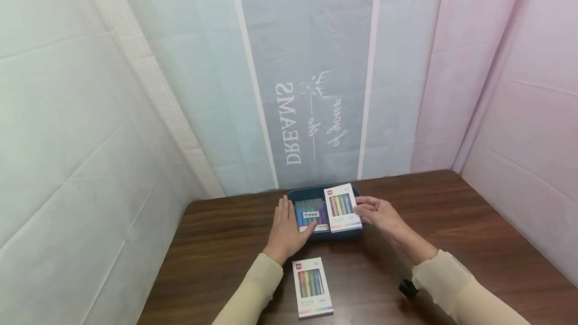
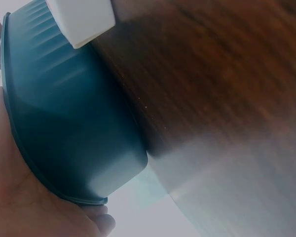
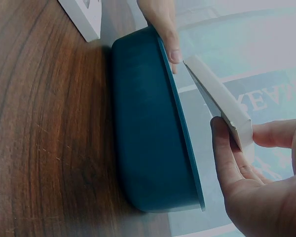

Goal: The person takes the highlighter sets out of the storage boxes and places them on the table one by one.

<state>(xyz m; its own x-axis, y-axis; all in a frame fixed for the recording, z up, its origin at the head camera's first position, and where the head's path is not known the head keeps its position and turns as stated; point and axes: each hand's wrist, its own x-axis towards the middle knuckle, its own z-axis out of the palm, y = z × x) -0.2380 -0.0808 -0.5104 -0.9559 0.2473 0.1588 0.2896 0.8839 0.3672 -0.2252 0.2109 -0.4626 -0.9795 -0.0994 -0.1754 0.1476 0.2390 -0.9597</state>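
Observation:
My right hand (image 1: 384,217) grips the right edge of a white box of coloured pens (image 1: 341,207), thumb on one face and fingers on the other. In the right wrist view the held box (image 3: 219,96) is tilted above the rim of a dark blue plastic bin (image 3: 148,118). My left hand (image 1: 286,232) lies against the bin's left end, fingers extended along the side and thumb over the near rim. Inside the bin (image 1: 345,235) is a clear-fronted pack of blue, green and purple pens (image 1: 310,208). The held box hides the bin's right part.
A second white box of coloured pens (image 1: 312,287) lies face up on the brown wooden table (image 1: 217,255), nearer me than the bin. Printed fabric (image 1: 311,24) hangs behind the table. A small black object (image 1: 408,288) shows beside my right sleeve.

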